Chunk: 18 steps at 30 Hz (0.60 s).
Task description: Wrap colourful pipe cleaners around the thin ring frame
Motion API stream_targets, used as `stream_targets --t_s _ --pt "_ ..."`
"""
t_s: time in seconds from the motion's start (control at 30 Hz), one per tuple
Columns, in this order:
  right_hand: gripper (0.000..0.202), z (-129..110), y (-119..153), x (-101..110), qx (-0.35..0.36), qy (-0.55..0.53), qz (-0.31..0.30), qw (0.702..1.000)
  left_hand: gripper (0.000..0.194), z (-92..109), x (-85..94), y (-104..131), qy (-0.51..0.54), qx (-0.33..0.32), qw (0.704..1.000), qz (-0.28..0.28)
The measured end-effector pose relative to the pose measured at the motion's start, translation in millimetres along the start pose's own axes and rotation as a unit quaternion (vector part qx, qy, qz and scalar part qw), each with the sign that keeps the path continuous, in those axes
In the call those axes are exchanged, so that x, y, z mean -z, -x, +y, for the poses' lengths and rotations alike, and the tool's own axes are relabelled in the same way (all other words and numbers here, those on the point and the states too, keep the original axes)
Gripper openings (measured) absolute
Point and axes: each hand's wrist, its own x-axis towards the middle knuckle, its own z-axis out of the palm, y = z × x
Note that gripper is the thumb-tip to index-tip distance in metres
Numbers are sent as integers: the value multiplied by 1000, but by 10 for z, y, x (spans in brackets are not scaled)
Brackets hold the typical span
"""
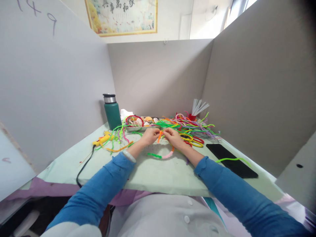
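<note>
The left hand point(148, 136) and the right hand point(174, 138) are working close together over the pale green surface point(160, 179). The fingers point(168, 131) of both hands are pinching a little orange fuzzy stick point(160, 135) between them. A fuzzy strip point(155, 155), green, pink and orange, is curving close by, nearer the body, and I cannot tell if the two are joining. Behind the hands, a metal tray point(142, 129) is holding shells point(148, 118), and a big pile of fuzzy sticks point(189, 126) is lying to its right. A yellow glue gun point(101, 140) is resting on the left, near a green bottle point(113, 115).
</note>
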Motion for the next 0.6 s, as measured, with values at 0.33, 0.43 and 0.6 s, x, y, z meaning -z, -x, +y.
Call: stream_targets --t_s 0.33,0.43,0.6 --pt "19 -4 12 5 9 22 0 1000 30 15 -15 8 109 76 990 -47" --pt "17 -11 19 4 14 20 1 1000 27 -7 -34 1 145 93 984 -55" --pt "17 -35 24 6 17 30 6 999 28 6 -23 0 171 118 976 -63"
